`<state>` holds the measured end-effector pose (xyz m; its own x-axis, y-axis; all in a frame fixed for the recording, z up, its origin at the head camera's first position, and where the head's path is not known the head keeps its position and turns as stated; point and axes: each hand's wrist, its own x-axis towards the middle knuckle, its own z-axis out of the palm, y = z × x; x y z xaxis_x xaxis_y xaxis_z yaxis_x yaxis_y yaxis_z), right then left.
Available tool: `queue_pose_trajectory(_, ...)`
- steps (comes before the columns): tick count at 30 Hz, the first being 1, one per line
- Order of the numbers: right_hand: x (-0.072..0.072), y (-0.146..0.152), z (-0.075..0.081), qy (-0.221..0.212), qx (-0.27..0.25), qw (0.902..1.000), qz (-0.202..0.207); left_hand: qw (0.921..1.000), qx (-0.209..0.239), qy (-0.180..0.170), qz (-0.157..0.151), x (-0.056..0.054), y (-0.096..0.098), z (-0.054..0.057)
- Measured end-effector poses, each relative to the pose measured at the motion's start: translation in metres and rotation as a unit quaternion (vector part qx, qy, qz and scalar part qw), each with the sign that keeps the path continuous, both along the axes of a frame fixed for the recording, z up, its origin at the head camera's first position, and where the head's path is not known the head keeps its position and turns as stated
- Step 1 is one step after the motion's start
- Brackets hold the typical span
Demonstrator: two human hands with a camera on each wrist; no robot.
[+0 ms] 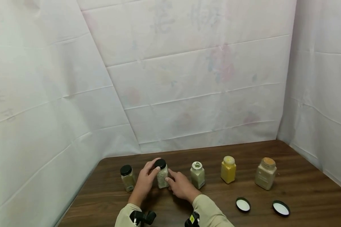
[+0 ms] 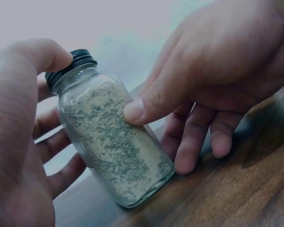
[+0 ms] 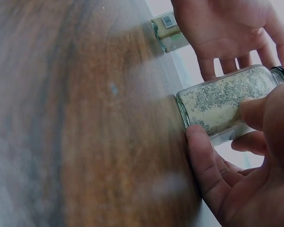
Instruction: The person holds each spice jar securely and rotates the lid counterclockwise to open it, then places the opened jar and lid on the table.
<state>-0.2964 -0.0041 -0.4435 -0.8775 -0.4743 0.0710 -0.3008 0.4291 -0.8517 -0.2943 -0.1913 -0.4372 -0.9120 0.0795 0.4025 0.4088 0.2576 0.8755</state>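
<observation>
A clear glass jar (image 1: 162, 178) of pale seasoning flecked with green stands with its base at the tabletop, between both hands. Its black screw lid (image 2: 71, 68) is on. The left hand (image 1: 144, 180) grips that lid with thumb and fingers from the left. From the right, the right hand (image 1: 183, 186) holds the glass body, its thumb (image 2: 135, 111) pressed on the near face and fingers round the far side. Left of the hands stands another black-lidded jar (image 1: 128, 178). A lidless jar with greenish contents (image 1: 197, 176) is just right of the right hand.
Farther right stand a lidless jar of yellow powder (image 1: 228, 171) and a larger lidless jar with brownish contents (image 1: 265, 175). Two black lids (image 1: 243, 205) lie white inside up in front of them. White sheeting (image 1: 187, 94) rises behind the wooden table (image 1: 307, 192).
</observation>
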Motion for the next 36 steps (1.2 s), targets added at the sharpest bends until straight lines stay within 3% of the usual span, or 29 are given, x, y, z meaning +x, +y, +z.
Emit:
queue_pose_trajectory(9,0.0013,0.0002,-0.0012,-0.002,-0.013,0.9999,-0.006,0.9998,-0.008,-0.005,0.017,0.0020,-0.0004,0.0006)
queue_pose_trajectory(14,0.0015,-0.0002,-0.0016,-0.002,-0.021,0.9998,-0.004,0.9996,0.005,-0.027,-0.006,0.0021,-0.0038,0.0014)
queue_pose_trajectory(21,0.0035,-0.0006,-0.0021,-0.017,-0.022,0.9996,-0.011,0.9979,-0.019,-0.036,-0.050,0.0031,-0.0066,0.0029)
queue_pose_trajectory(36,0.0050,-0.0007,-0.0011,-0.005,-0.020,0.9996,-0.020,1.0000,-0.004,0.005,-0.002,0.0029,-0.0001,0.0021)
